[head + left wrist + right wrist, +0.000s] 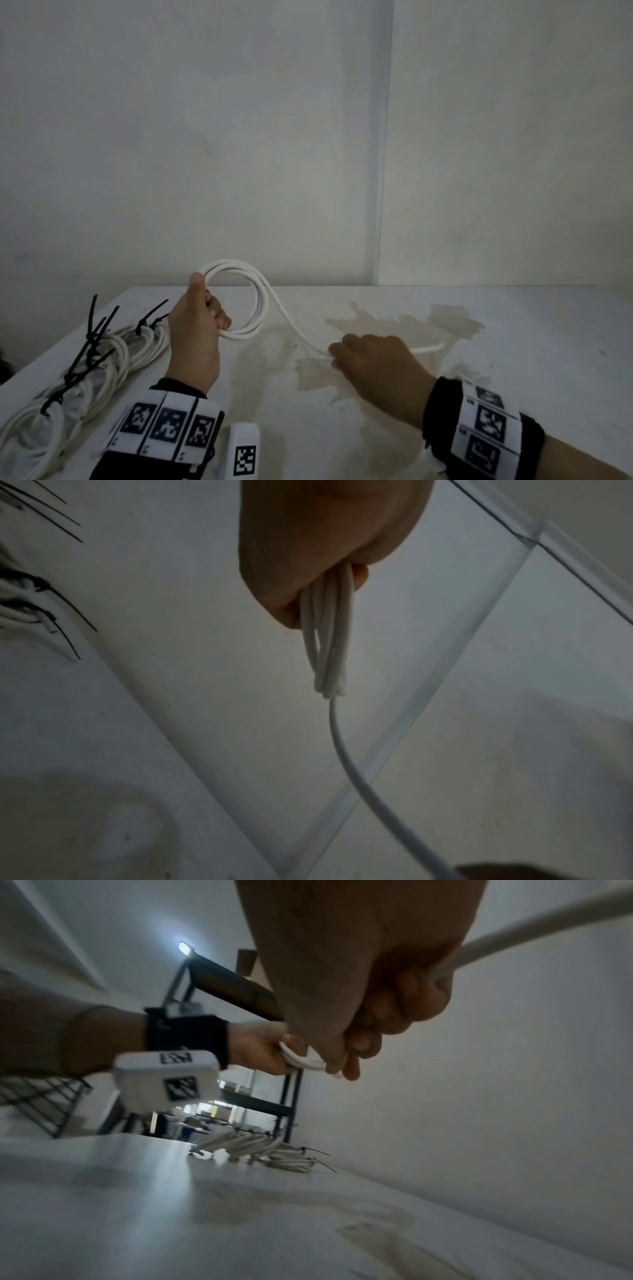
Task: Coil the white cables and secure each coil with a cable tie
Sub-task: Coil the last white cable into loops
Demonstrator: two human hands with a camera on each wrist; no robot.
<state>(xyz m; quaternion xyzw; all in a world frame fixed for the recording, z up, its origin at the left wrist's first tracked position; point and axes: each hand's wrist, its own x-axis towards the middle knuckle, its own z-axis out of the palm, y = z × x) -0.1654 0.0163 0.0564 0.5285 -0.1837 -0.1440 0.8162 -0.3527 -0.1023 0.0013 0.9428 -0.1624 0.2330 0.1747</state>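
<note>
My left hand [202,318] grips a round coil of white cable [255,301] and holds it upright above the white table [513,325]. In the left wrist view the coil's loops [330,642] hang out of the closed fist. From the coil a loose strand [298,330] runs down and to the right into my right hand [370,356]. That hand's fingers curl around the strand [534,936] just above the table. The cable's free tail [430,348] lies on the table beyond the right hand.
Several coiled white cables [102,356] bound with black cable ties [92,325] lie at the table's left edge. A brownish stain [394,329] marks the table's middle. A plain wall stands close behind. Dark metal shelving [267,1104] shows in the right wrist view.
</note>
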